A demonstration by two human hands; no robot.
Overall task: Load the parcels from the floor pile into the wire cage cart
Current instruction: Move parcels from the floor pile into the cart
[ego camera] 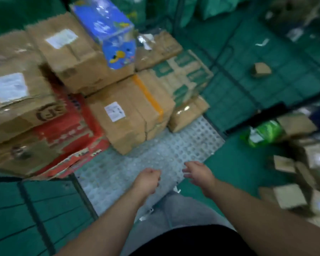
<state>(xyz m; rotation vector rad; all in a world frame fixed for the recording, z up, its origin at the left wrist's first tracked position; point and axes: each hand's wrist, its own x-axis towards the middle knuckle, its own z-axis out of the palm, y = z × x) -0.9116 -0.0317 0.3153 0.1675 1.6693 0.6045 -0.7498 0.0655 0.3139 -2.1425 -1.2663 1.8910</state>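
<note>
Stacked parcels fill the wire cage cart, whose perforated grey floor [175, 145] shows bare at the front. A blue printed box [107, 28] lies on top, above a brown carton [72, 50]. A red box [72, 133] sits low at the left, and a carton with an orange tape stripe [137, 109] stands at the front. My left hand [148, 180] hovers over the cart floor with fingers curled, holding nothing. My right hand [198, 172] hangs beside it, fingers loosely spread and empty. The floor pile [294, 182] of small brown parcels lies at the right.
A green plastic bag [262, 133] lies on the green floor near the pile. One small brown box [260, 70] sits alone further back. The cart's dark wire side panels [229, 74] stand at the right and lie low at the left. The picture is blurred by motion.
</note>
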